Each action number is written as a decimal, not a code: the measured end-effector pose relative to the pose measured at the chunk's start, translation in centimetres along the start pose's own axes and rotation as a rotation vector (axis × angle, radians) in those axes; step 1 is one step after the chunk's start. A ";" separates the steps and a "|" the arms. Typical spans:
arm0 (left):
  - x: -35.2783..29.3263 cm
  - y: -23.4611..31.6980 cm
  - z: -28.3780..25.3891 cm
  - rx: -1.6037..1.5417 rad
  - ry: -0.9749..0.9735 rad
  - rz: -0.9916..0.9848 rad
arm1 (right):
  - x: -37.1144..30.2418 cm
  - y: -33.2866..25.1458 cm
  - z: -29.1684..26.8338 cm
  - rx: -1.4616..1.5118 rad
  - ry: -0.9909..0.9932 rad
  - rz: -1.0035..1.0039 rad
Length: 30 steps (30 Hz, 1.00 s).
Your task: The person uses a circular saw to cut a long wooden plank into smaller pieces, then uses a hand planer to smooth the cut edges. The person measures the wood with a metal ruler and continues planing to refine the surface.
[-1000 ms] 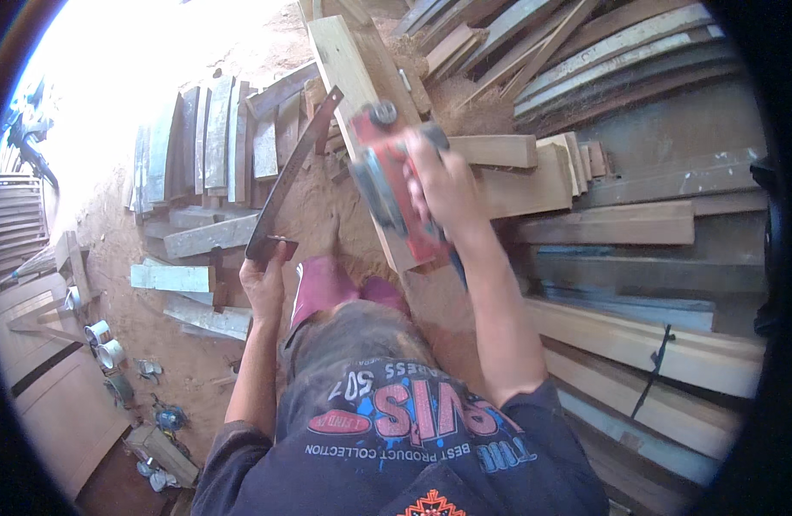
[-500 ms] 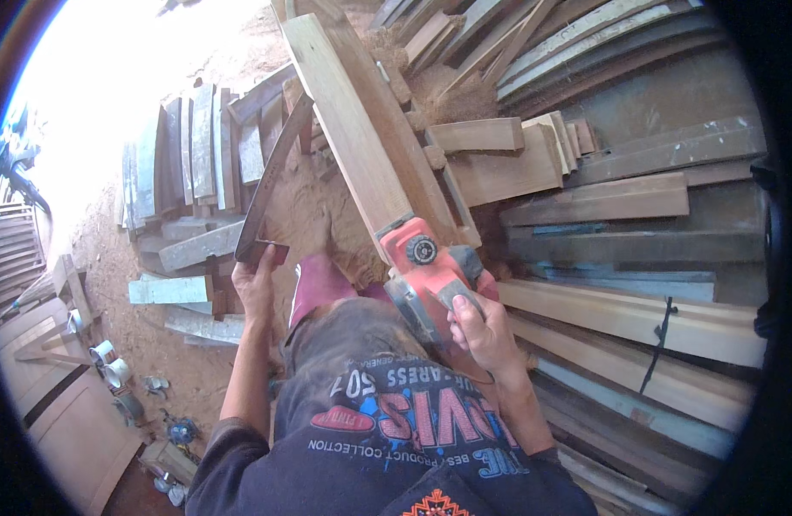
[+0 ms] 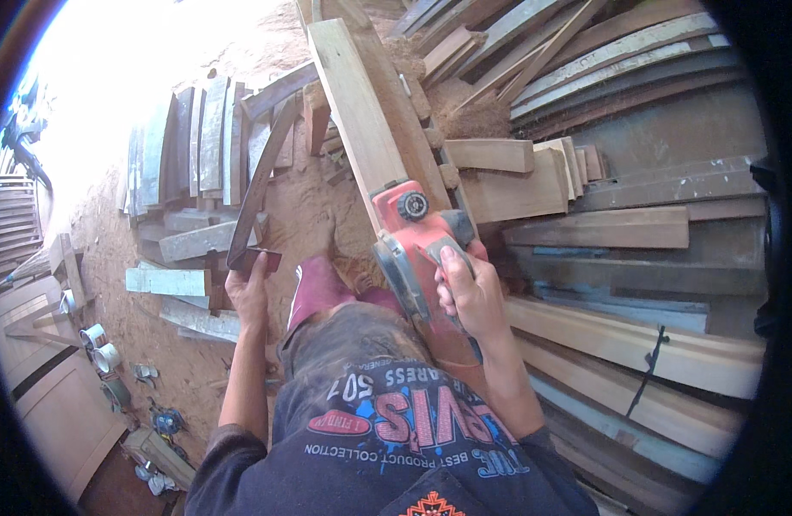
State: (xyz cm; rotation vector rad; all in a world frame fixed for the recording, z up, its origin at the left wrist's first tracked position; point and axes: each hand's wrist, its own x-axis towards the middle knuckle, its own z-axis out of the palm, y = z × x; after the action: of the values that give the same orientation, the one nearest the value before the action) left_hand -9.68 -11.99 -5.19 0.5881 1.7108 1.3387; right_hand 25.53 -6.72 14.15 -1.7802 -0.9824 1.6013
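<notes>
Planing a long plank, tool at the near end

Right hand [image 3: 471,292] clamped on red electric planer [image 3: 421,236], sitting on plank's [image 3: 357,112] near end. Left hand [image 3: 250,288] closed on dark curved strip [image 3: 258,189]. Plank beyond looks pale; passes remaining unclear

- Dirt floor [image 3: 146,335], reddish with sawdust, bears the woodpiles.
- Grey boards [image 3: 185,146] lie side by side on it at upper left.
- Loose offcuts [image 3: 168,281] lie below them.
- Small tins [image 3: 99,346] and scraps sit on it at lower left.
- Stacked planks [image 3: 636,232] carry the long plank [image 3: 357,112], with the red planer [image 3: 417,245] on its near end.
</notes>
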 end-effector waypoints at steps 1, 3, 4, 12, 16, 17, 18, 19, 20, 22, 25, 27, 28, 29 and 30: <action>-0.1 0.2 -0.1 0.003 -0.010 0.029 | 0.7 -0.5 0.2 -0.004 0.003 0.014; 0.1 0.6 -0.1 0.048 0.017 -0.002 | 3.1 -1.7 1.4 0.013 0.018 -0.060; 0.2 0.8 0.1 0.033 0.015 0.000 | 4.5 -2.4 2.0 0.025 0.027 -0.089; 1.0 2.3 0.3 0.068 -0.076 0.130 | 12.8 -7.4 3.4 0.169 0.005 -0.314; -0.2 2.8 0.5 0.126 -0.249 0.189 | 6.3 -3.8 -1.3 0.296 0.115 -0.249; -0.8 2.8 1.2 0.158 -0.313 0.255 | 4.0 -2.3 -2.2 0.327 0.146 -0.269; -1.8 2.7 2.0 0.201 -0.339 0.257 | 1.9 -0.8 -3.4 0.329 0.194 -0.206; -2.8 2.6 3.1 0.246 -0.369 0.260 | -0.1 0.8 -4.5 0.334 0.229 -0.170; -3.4 2.6 4.4 0.326 -0.438 0.298 | -2.2 2.5 -5.4 0.338 0.280 -0.147; -4.6 2.1 7.7 0.396 -0.533 0.323 | -5.6 5.8 -6.6 0.343 0.403 -0.125; -6.2 1.3 11.2 0.477 -0.627 0.389 | -10.4 10.3 -7.9 0.362 0.574 -0.066; -6.6 0.9 13.0 0.527 -0.627 0.394 | -13.2 12.5 -8.7 0.405 0.625 0.002; -6.6 0.8 13.4 0.492 -0.635 0.392 | -14.2 13.5 -8.8 0.404 0.660 0.006; -6.5 0.8 13.6 0.501 -0.640 0.420 | -15.1 14.4 -8.8 0.408 0.701 0.016; -6.4 0.8 13.8 0.508 -0.642 0.448 | -15.6 15.1 -8.8 0.418 0.739 0.016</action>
State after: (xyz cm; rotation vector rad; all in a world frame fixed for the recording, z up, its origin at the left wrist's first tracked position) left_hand 5.14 -9.42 -3.02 1.5772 1.4008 0.8296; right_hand 36.18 -27.53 12.53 -1.8392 -0.2620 0.9183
